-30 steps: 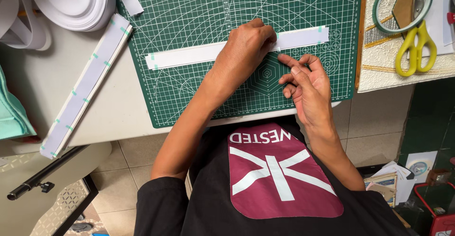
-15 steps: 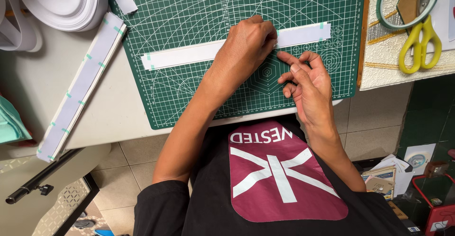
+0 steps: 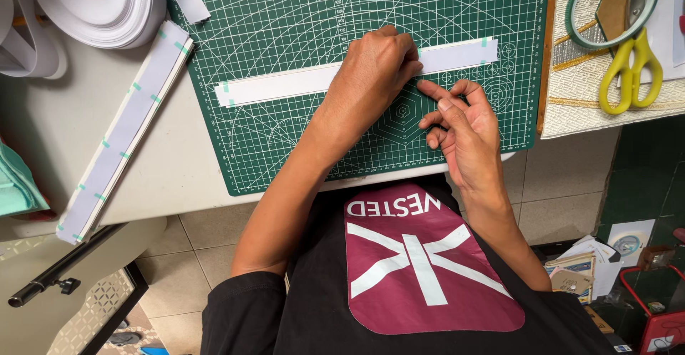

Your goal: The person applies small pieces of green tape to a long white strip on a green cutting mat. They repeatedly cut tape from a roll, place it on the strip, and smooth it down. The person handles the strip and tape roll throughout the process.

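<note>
A long white strip point(image 3: 285, 84) lies across a green cutting mat point(image 3: 300, 12), with small green tape bits at its ends. My left hand point(image 3: 374, 69) lies flat on the strip near its middle, pressing it down with fingers together. My right hand point(image 3: 460, 123) hovers just below the strip's right part, fingers loosely curled and apart, index finger pointing toward the left hand's fingertips. It holds nothing that I can see.
A stack of similar white strips point(image 3: 121, 134) lies diagonally left of the mat. A large white tape roll point(image 3: 93, 2) sits at the top left. Yellow-handled scissors point(image 3: 631, 69) and a green tape ring point(image 3: 606, 5) rest on a woven mat at the right. The table edge runs just below the mat.
Both hands stay almost where they were. The right hand's fingers have shifted slightly closer to the left hand; the strip has not moved.
</note>
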Demonstrator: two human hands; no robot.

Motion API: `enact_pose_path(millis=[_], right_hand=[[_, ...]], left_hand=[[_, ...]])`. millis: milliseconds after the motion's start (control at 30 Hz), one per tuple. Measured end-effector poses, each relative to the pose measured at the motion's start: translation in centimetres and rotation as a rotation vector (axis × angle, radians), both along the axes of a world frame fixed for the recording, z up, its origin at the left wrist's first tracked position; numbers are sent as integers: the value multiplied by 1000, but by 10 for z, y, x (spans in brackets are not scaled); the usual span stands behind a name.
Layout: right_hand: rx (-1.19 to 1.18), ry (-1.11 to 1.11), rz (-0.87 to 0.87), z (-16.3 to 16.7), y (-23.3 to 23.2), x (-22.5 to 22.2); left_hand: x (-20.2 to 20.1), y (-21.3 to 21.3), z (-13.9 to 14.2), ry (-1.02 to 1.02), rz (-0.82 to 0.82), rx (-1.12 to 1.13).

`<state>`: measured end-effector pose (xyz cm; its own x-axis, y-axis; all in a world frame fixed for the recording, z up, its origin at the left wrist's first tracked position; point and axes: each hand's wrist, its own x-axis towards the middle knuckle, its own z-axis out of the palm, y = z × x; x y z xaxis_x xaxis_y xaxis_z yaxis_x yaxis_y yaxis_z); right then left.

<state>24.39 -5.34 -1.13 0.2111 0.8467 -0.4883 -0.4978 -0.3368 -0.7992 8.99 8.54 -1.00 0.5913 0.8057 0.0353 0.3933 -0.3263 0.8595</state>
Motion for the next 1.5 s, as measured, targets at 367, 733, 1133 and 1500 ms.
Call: enact_pose_path(millis=[367, 733, 1133, 1500], right_hand=[[0, 17, -3, -2, 0, 2], [-22, 139, -41, 2, 0, 7], [-39, 237, -28, 20, -9, 8], [410, -1607, 484, 20, 8, 4]], left_hand=[[0, -1, 3, -11, 15, 37], [4, -2, 1, 42, 41, 57], [2, -5, -1, 19, 48, 83], [-1, -2, 1, -10, 45, 110]])
